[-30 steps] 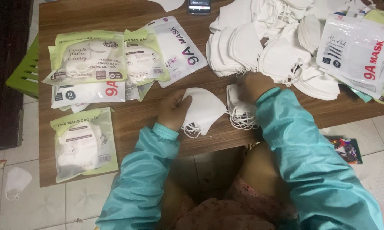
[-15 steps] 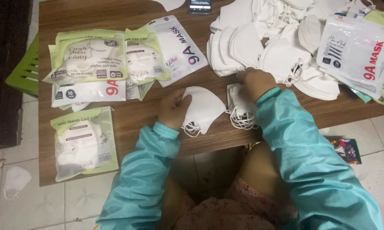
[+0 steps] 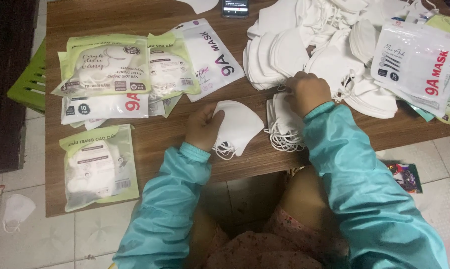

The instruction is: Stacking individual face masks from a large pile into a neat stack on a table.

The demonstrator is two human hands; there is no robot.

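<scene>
My left hand (image 3: 203,127) holds a folded white face mask (image 3: 239,125) by its left edge, flat on the brown wooden table (image 3: 155,134); the ear loops hang near the table's front edge. My right hand (image 3: 308,91) is closed down on the edge of a big heap of loose white masks (image 3: 309,50), just above a small stack of masks (image 3: 283,127) with tangled loops. Both arms wear teal sleeves.
Sealed green and white mask packets (image 3: 135,74) lie at the left, one more packet (image 3: 98,167) at the front left. White printed pouches (image 3: 417,62) sit at the right. A phone (image 3: 235,7) lies at the far edge. A mask (image 3: 16,209) is on the tiled floor.
My right hand has moved up from the small stack to the edge of the mask heap. My left hand keeps the folded mask in the same place.
</scene>
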